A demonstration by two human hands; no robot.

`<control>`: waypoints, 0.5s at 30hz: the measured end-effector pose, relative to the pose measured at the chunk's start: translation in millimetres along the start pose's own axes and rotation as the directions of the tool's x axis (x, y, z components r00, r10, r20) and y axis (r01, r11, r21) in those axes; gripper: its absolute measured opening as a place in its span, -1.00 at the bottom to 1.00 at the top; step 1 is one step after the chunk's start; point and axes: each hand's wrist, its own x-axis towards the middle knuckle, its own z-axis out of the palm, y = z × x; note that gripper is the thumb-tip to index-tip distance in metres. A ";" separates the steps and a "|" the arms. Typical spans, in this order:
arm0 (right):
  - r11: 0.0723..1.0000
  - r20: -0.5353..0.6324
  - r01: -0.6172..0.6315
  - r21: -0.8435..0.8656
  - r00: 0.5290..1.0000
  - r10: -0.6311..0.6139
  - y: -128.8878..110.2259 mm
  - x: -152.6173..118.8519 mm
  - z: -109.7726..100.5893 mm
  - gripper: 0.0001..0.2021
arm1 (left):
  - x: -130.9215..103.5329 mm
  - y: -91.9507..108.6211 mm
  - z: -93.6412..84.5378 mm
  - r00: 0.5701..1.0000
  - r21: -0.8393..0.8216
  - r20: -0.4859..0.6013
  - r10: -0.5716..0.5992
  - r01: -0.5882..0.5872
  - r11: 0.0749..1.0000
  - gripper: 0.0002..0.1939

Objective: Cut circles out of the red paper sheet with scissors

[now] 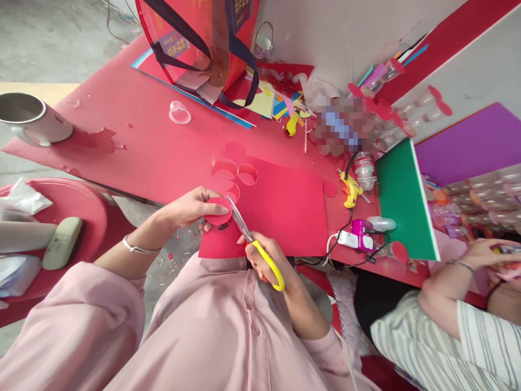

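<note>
Apparently mid-trim, a round red paper disc (pixel 217 218) is pinched above flat red card (pixel 288 212) by the left hand (pixel 194 207), yellow-handled metal scissors (pixel 241 221) gripped by the right hand (pixel 272 248), turning likely needed next

The single view looks from the wearer's head, facing forward and steeply down. Nearest is the pink shirt (pixel 220 331), bottom center. The left hand (pixel 193 209) and right hand (pixel 268 252) appear mid-frame at close range. The red table (pixel 138 114) recedes upward; the floor (pixel 61 46), upper left, lies farther off.
</note>
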 end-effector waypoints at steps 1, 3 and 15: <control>1.000 -0.002 -0.002 0.003 1.000 0.002 -0.8 -0.4 0.1 -0.27 | 0.4 -0.9 -0.7 1.000 -0.002 0.001 0.003 -0.003 1.000 -0.66; 1.000 -0.005 -0.007 0.009 1.000 0.007 -2.0 -1.1 0.2 -0.26 | 1.2 -2.7 -1.9 1.000 -0.007 0.002 0.008 -0.008 1.000 -0.67; 1.000 -0.019 -0.031 -0.001 0.999 0.031 -0.3 -2.1 0.9 -0.25 | 1.1 -1.0 -1.4 1.000 0.000 -0.001 0.004 -0.004 1.000 -0.68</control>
